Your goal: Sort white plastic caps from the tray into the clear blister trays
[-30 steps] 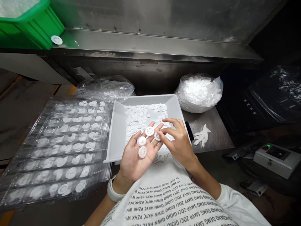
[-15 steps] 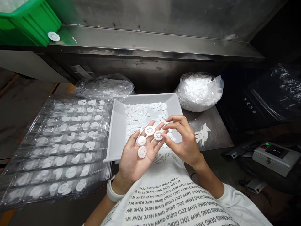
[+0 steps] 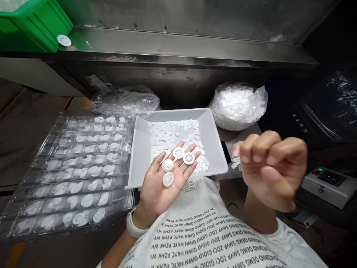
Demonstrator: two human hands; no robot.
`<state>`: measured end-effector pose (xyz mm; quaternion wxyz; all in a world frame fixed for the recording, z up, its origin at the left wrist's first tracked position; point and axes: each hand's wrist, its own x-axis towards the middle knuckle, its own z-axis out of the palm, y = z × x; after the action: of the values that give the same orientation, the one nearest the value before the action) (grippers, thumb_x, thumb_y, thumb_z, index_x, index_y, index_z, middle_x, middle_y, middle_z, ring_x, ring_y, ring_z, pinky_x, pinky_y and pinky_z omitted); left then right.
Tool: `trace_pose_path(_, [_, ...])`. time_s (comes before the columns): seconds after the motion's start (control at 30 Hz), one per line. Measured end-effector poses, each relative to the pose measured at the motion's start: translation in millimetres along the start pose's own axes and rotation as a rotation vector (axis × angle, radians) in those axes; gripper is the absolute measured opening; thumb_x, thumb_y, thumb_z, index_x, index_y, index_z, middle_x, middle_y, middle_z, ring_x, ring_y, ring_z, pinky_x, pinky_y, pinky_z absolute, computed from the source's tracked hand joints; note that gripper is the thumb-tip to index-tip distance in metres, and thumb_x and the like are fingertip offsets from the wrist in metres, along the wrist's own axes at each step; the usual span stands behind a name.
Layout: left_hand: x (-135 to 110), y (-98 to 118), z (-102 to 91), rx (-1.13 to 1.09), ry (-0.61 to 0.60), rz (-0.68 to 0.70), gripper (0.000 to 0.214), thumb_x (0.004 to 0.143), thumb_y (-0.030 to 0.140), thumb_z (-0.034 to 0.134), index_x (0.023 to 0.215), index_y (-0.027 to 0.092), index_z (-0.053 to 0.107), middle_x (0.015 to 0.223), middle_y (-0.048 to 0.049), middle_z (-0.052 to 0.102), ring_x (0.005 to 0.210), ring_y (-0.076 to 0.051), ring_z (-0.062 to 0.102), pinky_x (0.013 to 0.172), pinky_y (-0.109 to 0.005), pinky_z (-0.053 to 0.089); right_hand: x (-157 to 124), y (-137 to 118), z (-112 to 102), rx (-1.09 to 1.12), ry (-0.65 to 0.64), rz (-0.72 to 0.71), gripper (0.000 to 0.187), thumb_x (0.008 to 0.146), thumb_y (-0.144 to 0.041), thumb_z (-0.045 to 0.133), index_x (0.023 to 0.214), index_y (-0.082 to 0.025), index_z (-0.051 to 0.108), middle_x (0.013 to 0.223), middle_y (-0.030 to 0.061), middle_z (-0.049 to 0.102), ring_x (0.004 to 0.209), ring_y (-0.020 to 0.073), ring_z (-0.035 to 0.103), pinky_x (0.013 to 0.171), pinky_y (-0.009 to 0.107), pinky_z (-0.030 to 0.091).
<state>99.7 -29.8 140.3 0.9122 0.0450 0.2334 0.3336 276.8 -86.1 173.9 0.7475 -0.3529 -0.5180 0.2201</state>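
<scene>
My left hand is palm up with its fingers spread flat, above the near edge of a grey tray. Several round white plastic wheels lie on it: a spoked wheel and another beside it on the fingers, a domed one with a small central pin, and one on the palm. My right hand is raised to the right of the tray, its fingers curled in and slightly blurred. Nothing shows in it. Many small white discs lie scattered in the tray.
Clear plastic blister trays with white parts in their pockets are stacked at left. Bags of white parts stand behind: one at left, another at right. A green bin sits on the metal ledge; a control box is far right.
My right hand has left the wheels on my left hand and moved right, its fingers curling in. The wheels remain on the left hand, which has hardly moved.
</scene>
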Motion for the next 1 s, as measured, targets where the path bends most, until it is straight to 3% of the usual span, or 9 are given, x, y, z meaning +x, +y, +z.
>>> trace_pose_path(0.13, [0,0,0.4,-0.005,-0.016,-0.01,0.058,0.096,0.032,0.038,0.149,0.016,0.024,0.147,-0.0151,0.043,0.134,-0.029,0.041,0.109,-0.04,0.04,1,-19,3,-0.036,-0.046,-0.084,0.013,0.079,-0.015,0.058,0.072,-0.017,0.047,0.064,-0.002,0.042,0.057,0.0115,0.044,0.054,0.031,0.043])
trace_pose_path(0.3, [-1,-2,5.0,-0.011,0.008,-0.006,0.055,0.096,0.033,0.036,0.148,0.015,0.028,0.144,-0.0142,0.047,0.132,-0.026,0.046,0.108,-0.038,0.04,-6,-2,4,-0.245,-0.555,-0.053,0.006,0.082,-0.009,0.061,0.083,-0.014,0.059,0.078,0.0036,0.056,0.071,0.0138,0.053,0.065,0.031,0.045])
trace_pose_path(0.4, [-1,-3,7.2,0.002,0.035,-0.007,0.056,0.096,0.034,0.035,0.148,0.015,0.027,0.138,-0.0137,0.054,0.125,-0.022,0.053,0.106,-0.035,0.042,-8,13,11,-0.38,-0.69,-0.059,0.003,0.087,-0.012,0.062,0.087,-0.013,0.059,0.086,0.0051,0.06,0.081,0.0149,0.054,0.074,0.032,0.046])
trace_pose_path(0.47, [-2,-3,7.0,0.016,0.044,-0.012,0.056,0.097,0.035,0.034,0.148,0.014,0.028,0.126,-0.0126,0.063,0.111,-0.02,0.063,0.098,-0.032,0.048,-10,20,18,-0.507,-0.7,-0.062,0.004,0.09,-0.017,0.062,0.09,-0.013,0.06,0.09,0.0058,0.061,0.086,0.0166,0.053,0.077,0.033,0.045])
trace_pose_path(0.57, [-1,-4,5.1,-0.026,0.059,-0.03,0.052,0.097,0.033,0.035,0.144,0.011,0.036,0.094,-0.0068,0.073,0.079,-0.014,0.07,0.071,-0.022,0.055,-11,28,30,-0.766,-0.76,-0.033,0.016,0.092,-0.028,0.06,0.099,-0.013,0.063,0.102,0.0085,0.06,0.095,0.0209,0.05,0.082,0.037,0.044])
trace_pose_path(0.67, [-1,-6,3.5,-0.092,0.081,-0.032,0.044,0.097,0.031,0.037,0.133,0.009,0.048,0.088,-0.0059,0.073,0.073,-0.01,0.069,0.06,-0.014,0.054,-11,32,38,-0.948,-0.85,-0.018,0.026,0.096,-0.037,0.052,0.102,-0.013,0.063,0.115,0.0111,0.055,0.103,0.0246,0.044,0.086,0.041,0.043])
trace_pose_path(0.8, [-1,-7,1.8,-0.081,0.065,-0.054,0.038,0.097,0.034,0.037,0.104,0.008,0.064,0.086,-0.0074,0.071,0.067,-0.008,0.067,0.059,-0.013,0.054,-10,34,40,-0.921,-0.863,-0.025,0.025,0.096,-0.037,0.053,0.094,-0.014,0.063,0.117,0.0099,0.053,0.103,0.0229,0.043,0.085,0.038,0.043])
trace_pose_path(0.9, [-2,-6,1.3,-0.069,0.065,-0.036,0.044,0.098,0.033,0.033,0.084,0.008,0.065,0.068,-0.004,0.067,0.063,-0.008,0.066,0.064,-0.017,0.056,-12,39,38,-0.874,-0.737,-0.075,0.016,0.095,-0.03,0.058,0.092,-0.017,0.066,0.1,0.0058,0.056,0.09,0.0182,0.045,0.079,0.034,0.04])
trace_pose_path(1.0, [-3,-6,3.0,-0.093,0.048,-0.022,0.047,0.099,0.032,0.03,0.081,0.007,0.065,0.064,-0.0029,0.064,0.062,-0.006,0.064,0.067,-0.014,0.054,-20,46,37,-0.888,-0.575,-0.203,0.01,0.094,-0.021,0.059,0.09,-0.018,0.068,0.081,0.0024,0.056,0.078,0.0153,0.045,0.072,0.033,0.036])
